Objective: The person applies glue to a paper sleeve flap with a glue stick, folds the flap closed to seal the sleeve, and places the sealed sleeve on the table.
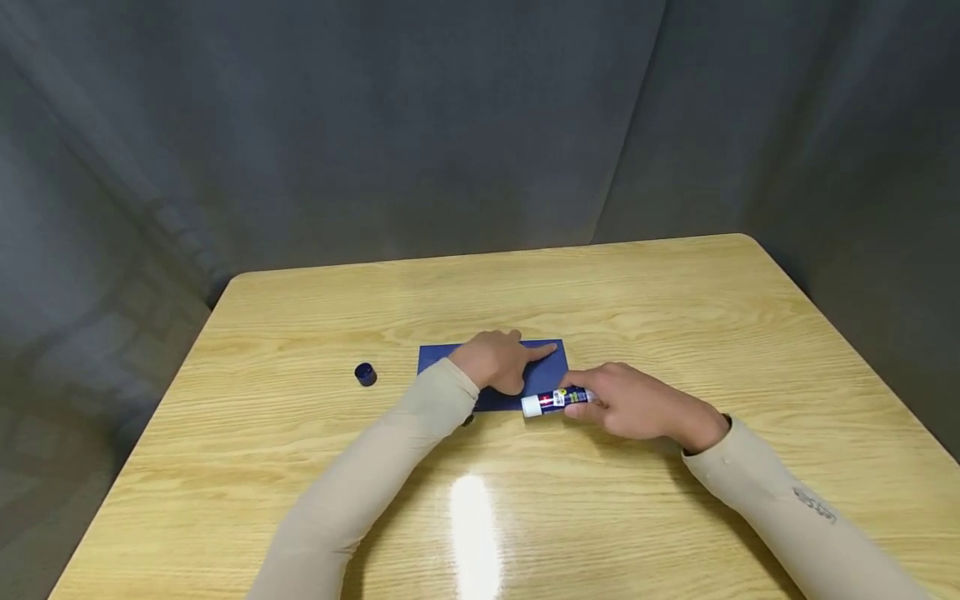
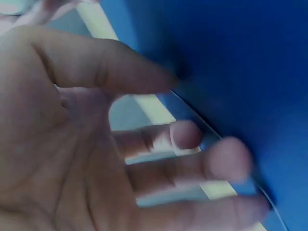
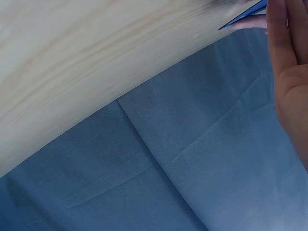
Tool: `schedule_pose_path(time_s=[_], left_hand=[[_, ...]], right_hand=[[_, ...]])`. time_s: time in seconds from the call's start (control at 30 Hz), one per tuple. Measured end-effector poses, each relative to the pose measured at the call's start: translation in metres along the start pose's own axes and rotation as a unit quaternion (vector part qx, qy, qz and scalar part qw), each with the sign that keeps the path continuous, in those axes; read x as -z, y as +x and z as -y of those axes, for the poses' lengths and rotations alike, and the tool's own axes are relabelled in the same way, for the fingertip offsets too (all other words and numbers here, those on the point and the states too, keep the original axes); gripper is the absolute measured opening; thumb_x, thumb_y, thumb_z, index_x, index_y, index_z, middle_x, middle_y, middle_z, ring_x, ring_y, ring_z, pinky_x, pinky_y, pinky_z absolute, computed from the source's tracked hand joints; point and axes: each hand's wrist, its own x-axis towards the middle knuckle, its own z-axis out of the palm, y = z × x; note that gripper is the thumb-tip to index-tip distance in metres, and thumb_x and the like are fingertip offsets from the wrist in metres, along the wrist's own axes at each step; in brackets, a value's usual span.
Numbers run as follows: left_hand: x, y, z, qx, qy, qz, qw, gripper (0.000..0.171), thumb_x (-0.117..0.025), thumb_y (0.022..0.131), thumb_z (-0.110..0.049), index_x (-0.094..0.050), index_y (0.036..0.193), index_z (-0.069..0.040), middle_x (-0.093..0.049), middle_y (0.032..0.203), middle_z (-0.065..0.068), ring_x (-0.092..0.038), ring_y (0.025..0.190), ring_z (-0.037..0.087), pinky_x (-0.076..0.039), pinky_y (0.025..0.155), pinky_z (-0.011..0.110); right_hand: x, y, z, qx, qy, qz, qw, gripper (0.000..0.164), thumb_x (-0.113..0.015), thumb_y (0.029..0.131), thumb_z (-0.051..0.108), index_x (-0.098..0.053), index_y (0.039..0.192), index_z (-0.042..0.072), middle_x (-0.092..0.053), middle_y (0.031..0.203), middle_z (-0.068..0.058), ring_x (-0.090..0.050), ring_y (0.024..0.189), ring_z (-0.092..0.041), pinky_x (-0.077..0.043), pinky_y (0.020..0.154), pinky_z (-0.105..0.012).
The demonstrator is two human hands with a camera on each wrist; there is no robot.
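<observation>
Pale, thin-knit sleeves nearest: left sleeve (image 1: pixel 367 483) wrinkled at the elbow, right sleeve (image 1: pixel 787 517) bearing a dark motif (image 1: pixel 815 504) (design too small to make out); both cut off by the head view's lower edge. Right hand (image 1: pixel 637 402) grips a cylindrical tube (image 1: pixel 557 402) at its right end, fingers and thumb curled round it. Tube glossy, dark blue label, white end pointing left; it overlaps the near right corner of a blue sheet (image 1: pixel 552 372), though cannot tell if they touch. Left hand (image 1: pixel 498 362) lies over the sheet, index finger straight, grasp slack; in the left wrist view thumb and fingers are spread about a thin sheet edge, blurred. Sheet smooth, flat, rectangular, partly hidden by hand and sleeve. Small dark blue cap (image 1: pixel 365 374), squat cylinder, left on wood-grained tabletop (image 1: pixel 675 308). Grey curtain (image 1: pixel 375 125) behind, seamed, softly creased. Right wrist view crops the right hand at its edge.
</observation>
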Motion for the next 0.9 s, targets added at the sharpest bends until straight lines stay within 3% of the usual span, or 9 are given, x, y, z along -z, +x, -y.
schedule_pose_path(time_s=[0.07,0.17,0.23,0.4,0.53,0.73,0.9], left_hand=[[-0.004,-0.01,0.008,-0.019,-0.01,-0.021,0.9995,0.068,-0.052,0.098,-0.022,-0.023,0.158,-0.037,-0.035,0.158,0.011,-0.058,0.104,0.022,-0.052,0.084,0.031],[-0.015,-0.028,0.027,-0.058,-0.034,-0.064,0.9957,0.059,-0.048,0.098,-0.01,-0.036,0.155,-0.016,-0.041,0.151,0.011,-0.055,0.116,0.024,-0.048,0.097,0.033],[-0.024,-0.041,0.042,-0.075,-0.043,-0.088,0.9923,0.054,-0.045,0.098,-0.005,-0.039,0.152,-0.008,-0.043,0.148,0.01,-0.049,0.124,0.026,-0.045,0.102,0.035],[-0.051,-0.069,0.076,-0.038,-0.058,-0.12,0.9903,0.054,-0.044,0.099,-0.005,-0.038,0.152,-0.004,-0.034,0.157,0.014,-0.037,0.142,0.034,-0.042,0.112,0.044],[-0.061,-0.085,0.093,-0.011,-0.065,-0.136,0.9885,0.052,-0.046,0.098,-0.006,-0.04,0.15,0.002,-0.032,0.159,0.019,-0.034,0.147,0.036,-0.038,0.116,0.046],[-0.062,-0.089,0.101,-0.026,-0.042,-0.166,0.9848,0.052,-0.049,0.094,-0.002,-0.047,0.145,0.005,-0.039,0.157,0.019,-0.031,0.148,0.04,-0.033,0.119,0.05],[-0.059,-0.088,0.102,-0.013,-0.029,-0.181,0.983,0.051,-0.043,0.095,0.002,-0.051,0.146,-0.006,-0.045,0.155,0.009,-0.039,0.144,0.036,-0.042,0.107,0.06]], right_hand=[[0.0,0.001,0.0,-0.001,-0.004,-0.003,1.0,0.022,-0.058,0.101,0.034,-0.065,0.117,0.021,-0.067,0.093,0.013,-0.056,0.077,0.0,-0.047,0.073,-0.023],[0.001,0.004,0.001,0.0,-0.007,-0.007,1.0,0.02,-0.059,0.1,0.034,-0.065,0.115,0.022,-0.065,0.089,0.013,-0.054,0.073,0.0,-0.046,0.07,-0.022],[0.001,0.005,0.001,0.0,-0.006,-0.008,1.0,0.018,-0.06,0.1,0.034,-0.065,0.113,0.023,-0.063,0.085,0.014,-0.051,0.069,0.0,-0.044,0.067,-0.021],[0.001,0.004,-0.001,0.002,0.004,-0.004,1.0,0.013,-0.061,0.099,0.031,-0.065,0.11,0.024,-0.06,0.079,0.014,-0.046,0.063,0.0,-0.042,0.063,-0.02],[0.002,0.003,-0.004,0.004,0.002,-0.005,1.0,0.012,-0.061,0.099,0.031,-0.065,0.109,0.025,-0.06,0.079,0.014,-0.047,0.064,0.0,-0.042,0.064,-0.02],[0.003,-0.001,-0.005,0.006,0.003,-0.007,1.0,0.012,-0.06,0.1,0.031,-0.065,0.109,0.025,-0.06,0.08,0.014,-0.048,0.065,0.0,-0.042,0.064,-0.02],[0.003,-0.003,-0.004,0.004,-0.004,-0.011,1.0,0.013,-0.06,0.1,0.033,-0.065,0.11,0.026,-0.06,0.08,0.015,-0.047,0.065,0.0,-0.041,0.064,-0.02]])
